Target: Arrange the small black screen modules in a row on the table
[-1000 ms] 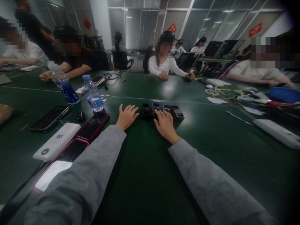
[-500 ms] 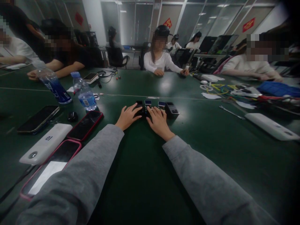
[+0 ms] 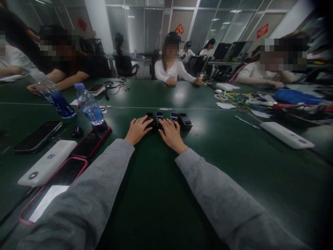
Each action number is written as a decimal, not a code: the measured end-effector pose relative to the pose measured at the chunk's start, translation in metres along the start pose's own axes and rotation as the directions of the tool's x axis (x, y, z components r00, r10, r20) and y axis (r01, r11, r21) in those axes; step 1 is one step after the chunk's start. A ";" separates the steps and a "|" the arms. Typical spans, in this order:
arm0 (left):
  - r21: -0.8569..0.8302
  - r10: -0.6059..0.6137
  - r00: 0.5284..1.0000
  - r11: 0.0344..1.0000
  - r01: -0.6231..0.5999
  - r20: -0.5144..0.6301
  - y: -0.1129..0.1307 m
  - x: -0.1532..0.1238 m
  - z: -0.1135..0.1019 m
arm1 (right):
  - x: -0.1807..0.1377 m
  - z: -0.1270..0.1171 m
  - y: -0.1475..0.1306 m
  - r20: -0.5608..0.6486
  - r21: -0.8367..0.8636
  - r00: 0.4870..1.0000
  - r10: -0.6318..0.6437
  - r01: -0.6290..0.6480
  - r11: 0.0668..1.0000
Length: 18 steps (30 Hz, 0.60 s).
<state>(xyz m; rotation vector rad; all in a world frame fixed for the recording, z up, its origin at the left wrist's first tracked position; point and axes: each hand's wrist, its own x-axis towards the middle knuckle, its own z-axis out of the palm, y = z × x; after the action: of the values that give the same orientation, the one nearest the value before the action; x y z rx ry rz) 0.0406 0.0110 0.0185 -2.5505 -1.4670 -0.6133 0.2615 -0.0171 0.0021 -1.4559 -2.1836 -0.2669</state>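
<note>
Several small black devices [image 3: 184, 121] with little blue screens stand in a row on the dark green table [image 3: 161, 180], a forearm's reach in front of me. My left hand [image 3: 136, 130] lies palm down with its fingers spread, the fingertips touching the leftmost device [image 3: 149, 117]. My right hand [image 3: 170, 134] lies flat beside it, fingers stretched over the middle devices. Neither hand has lifted anything. Both arms wear grey sleeves.
Left of my arm lie a white power bank [image 3: 47, 167], several phones [image 3: 91, 140], a small black round object [image 3: 77, 131] and two water bottles [image 3: 89, 108]. Another white power bank [image 3: 286, 134] and loose cables [image 3: 244, 99] lie right. Other people sit around the table.
My left hand has slid right and forward onto the leftmost device. My right hand has shifted slightly left, so both hands now sit close together at the row.
</note>
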 end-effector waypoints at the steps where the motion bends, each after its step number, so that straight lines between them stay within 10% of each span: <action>1: 0.005 0.002 1.000 1.000 -0.002 -0.004 0.000 0.000 0.000 | 0.000 0.000 0.000 -0.005 -0.003 1.000 0.002 -0.002 1.000; 12: 0.011 -0.019 0.994 1.000 0.020 -0.103 -0.005 0.000 0.001 | 0.001 -0.005 0.002 -0.081 -0.029 0.994 0.080 -0.083 0.996; 18: -0.006 -0.248 0.958 0.968 0.250 -0.140 -0.041 -0.007 0.004 | -0.002 -0.007 0.031 -0.088 -0.064 0.976 0.201 -0.207 0.976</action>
<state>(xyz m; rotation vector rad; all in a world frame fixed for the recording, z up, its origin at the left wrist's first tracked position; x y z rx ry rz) 0.0039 0.0282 0.0086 -2.2775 -1.7483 -0.7972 0.2926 -0.0090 0.0039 -1.6659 -1.9606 -0.3303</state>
